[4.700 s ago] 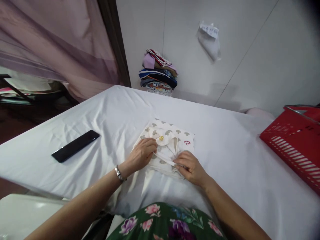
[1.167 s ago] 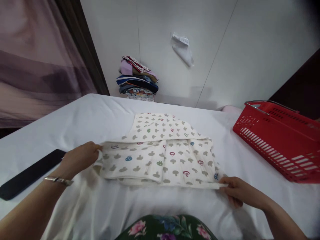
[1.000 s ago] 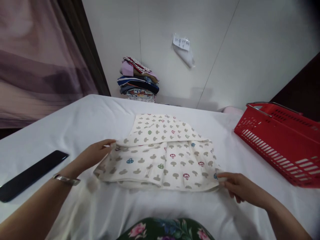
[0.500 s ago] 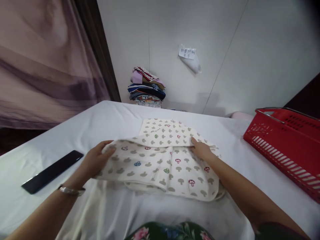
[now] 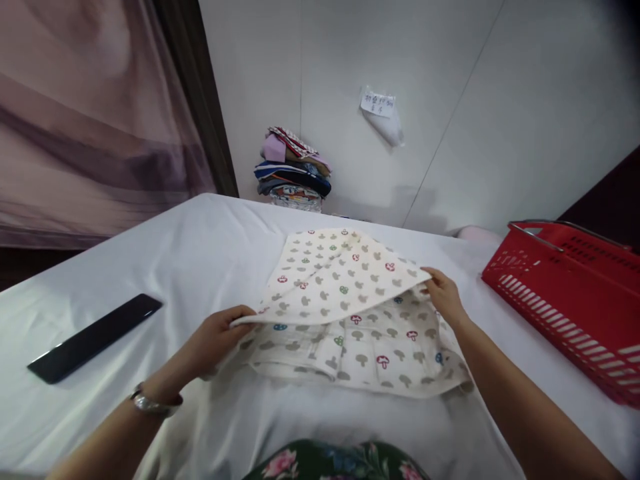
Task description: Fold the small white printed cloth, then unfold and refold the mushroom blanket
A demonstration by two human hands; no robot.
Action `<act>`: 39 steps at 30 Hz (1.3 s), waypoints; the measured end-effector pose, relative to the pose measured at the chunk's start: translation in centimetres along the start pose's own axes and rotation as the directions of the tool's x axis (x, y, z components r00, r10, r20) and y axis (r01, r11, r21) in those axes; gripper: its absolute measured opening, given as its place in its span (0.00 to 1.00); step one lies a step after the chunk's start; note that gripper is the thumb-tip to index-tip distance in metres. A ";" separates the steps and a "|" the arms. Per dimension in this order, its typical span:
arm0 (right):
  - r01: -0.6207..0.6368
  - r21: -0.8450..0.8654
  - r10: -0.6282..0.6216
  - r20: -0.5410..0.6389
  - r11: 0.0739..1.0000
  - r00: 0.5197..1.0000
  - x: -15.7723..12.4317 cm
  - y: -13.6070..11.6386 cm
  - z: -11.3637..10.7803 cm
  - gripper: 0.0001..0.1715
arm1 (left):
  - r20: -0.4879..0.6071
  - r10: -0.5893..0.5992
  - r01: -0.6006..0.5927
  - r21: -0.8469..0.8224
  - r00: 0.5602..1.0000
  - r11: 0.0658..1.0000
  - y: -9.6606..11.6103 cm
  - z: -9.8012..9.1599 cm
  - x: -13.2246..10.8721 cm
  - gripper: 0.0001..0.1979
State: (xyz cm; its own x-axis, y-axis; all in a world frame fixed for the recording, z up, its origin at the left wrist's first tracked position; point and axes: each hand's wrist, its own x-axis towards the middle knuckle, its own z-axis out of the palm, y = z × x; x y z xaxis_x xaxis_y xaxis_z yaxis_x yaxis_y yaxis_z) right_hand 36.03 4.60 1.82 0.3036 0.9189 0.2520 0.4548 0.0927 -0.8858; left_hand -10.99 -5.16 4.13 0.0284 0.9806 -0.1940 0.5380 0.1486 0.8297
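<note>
A cream cloth point(image 5: 345, 280) printed with small grey, red, green and blue mushrooms lies partly folded on the white-covered surface. My left hand point(image 5: 220, 337) pinches the near left corner of its upper layer, thumb below and fingers on top. At the right, my right hand point(image 5: 443, 293) grips the other end of that same edge, lifted a little off the layer beneath. The edge stretches between both hands, slanting up toward the right. Below it the lower layer shows, with a crease down its middle. I cannot tell exactly what kind of cloth article it is.
A black flat phone-like slab point(image 5: 95, 337) lies at the left. On the right stands a red plastic basket point(image 5: 565, 300) with a metal handle. A stack of folded clothes point(image 5: 293, 167) rises beyond the far edge, against a wall with a labelled plastic bag point(image 5: 383, 117).
The upper layer's edge has come nearer to me, covering more of the lower layer. My right hand has moved right and taken the corner; my left hand has shifted right and nearer.
</note>
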 end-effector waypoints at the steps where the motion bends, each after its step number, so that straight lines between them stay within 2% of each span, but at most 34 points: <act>1: -0.066 -0.017 0.067 0.064 0.998 0.996 -0.5 0.8 -0.2 0.22 | 0.032 0.004 -0.004 -0.002 0.999 1.000 0.4 0.3 -0.3 0.17; 3: -0.165 -0.060 0.172 0.163 0.985 0.971 -1.5 2.1 -0.4 0.21 | 0.090 0.010 -0.007 -0.031 0.996 0.999 1.0 0.6 -0.8 0.18; 5: -0.190 -0.083 0.203 0.197 0.978 0.959 -2.7 2.6 -0.2 0.22 | 0.145 0.016 -0.003 -0.092 0.989 0.996 1.8 0.5 -1.4 0.19; 8: -0.155 -0.065 0.168 0.321 0.986 0.932 -5.6 0.8 1.0 0.24 | 0.187 0.038 -0.004 -0.180 0.982 0.984 3.5 0.6 -2.0 0.19; 9: -0.139 -0.044 0.145 0.415 0.989 0.898 -6.8 -0.4 1.7 0.26 | 0.185 0.059 -0.021 -0.203 0.981 0.979 4.2 0.9 -2.2 0.18; 10: -0.128 -0.012 0.114 0.533 0.992 0.839 -8.2 -1.7 2.6 0.28 | 0.178 0.087 -0.046 -0.222 0.980 0.974 4.9 1.5 -2.2 0.17; 11: -0.113 0.023 0.070 0.656 0.993 0.751 -9.7 -3.1 3.5 0.32 | 0.175 0.118 -0.075 -0.234 0.977 0.969 5.6 2.2 -2.3 0.17; 13: -0.075 0.084 -0.023 0.806 0.994 0.592 -12.4 -5.7 5.5 0.42 | 0.213 0.187 -0.132 -0.248 0.959 0.960 6.8 4.3 -2.3 0.16; 15: -0.064 0.162 -0.101 0.830 0.985 0.548 -14.4 -7.5 7.4 0.44 | 0.317 0.258 -0.176 -0.264 0.913 0.948 7.5 6.6 -2.5 0.16; 18: -0.095 0.249 -0.136 0.766 0.964 0.629 -15.5 -8.2 9.5 0.28 | 0.412 0.370 -0.249 -0.319 0.832 0.914 7.6 9.1 -2.9 0.15; 20: -0.159 0.265 -0.097 0.745 0.951 0.660 -15.4 -8.0 9.9 0.16 | 0.432 0.395 -0.254 -0.350 0.811 0.902 7.2 9.7 -3.3 0.17; 21: -0.201 0.263 -0.069 0.749 0.944 0.658 -15.2 -7.9 9.9 0.14 | 0.444 0.385 -0.236 -0.354 0.809 0.905 7.0 9.8 -3.4 0.18; 24: -0.341 0.276 0.009 0.764 0.898 0.645 -15.1 -8.0 9.1 0.16 | 0.436 0.329 -0.209 -0.301 0.838 0.930 5.9 9.5 -3.6 0.19; 28: -0.580 0.392 -0.022 0.840 0.714 0.542 -16.5 -8.4 8.3 0.23 | 0.309 0.367 -0.319 -0.195 0.877 0.927 4.7 9.9 -3.7 0.20; 30: -0.638 0.430 -0.049 0.851 0.639 0.523 -17.6 -8.3 8.5 0.26 | 0.286 0.394 -0.356 -0.176 0.874 0.918 4.5 10.4 -3.9 0.20; 32: -0.619 0.439 -0.016 0.823 0.651 0.568 -18.5 -8.0 9.0 0.25 | 0.290 0.404 -0.369 -0.167 0.868 0.914 4.5 11.0 -4.2 0.22; 35: -0.565 0.441 0.105 0.717 0.698 0.689 -18.6 -7.6 9.2 0.20 | 0.278 0.415 -0.385 -0.158 0.867 0.909 4.8 11.0 -4.4 0.21; 37: -0.565 0.475 0.186 0.632 0.675 0.752 -17.4 -7.6 8.5 0.18 | 0.198 0.465 -0.453 -0.109 0.863 0.885 4.8 10.6 -4.2 0.19; 39: -0.560 0.512 0.246 0.555 0.651 0.794 -15.4 -7.6 6.9 0.21 | 0.109 0.541 -0.545 0.000 0.834 0.839 4.4 9.9 -4.0 0.18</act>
State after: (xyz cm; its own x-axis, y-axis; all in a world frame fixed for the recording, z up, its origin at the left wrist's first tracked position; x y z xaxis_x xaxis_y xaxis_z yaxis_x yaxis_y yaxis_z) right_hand 22.08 -7.65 1.97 -0.1117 0.9658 -0.2342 -0.3027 -0.2575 -0.9176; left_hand -0.34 -9.73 3.40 0.4065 0.8841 0.2305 0.4356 -0.4093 0.8017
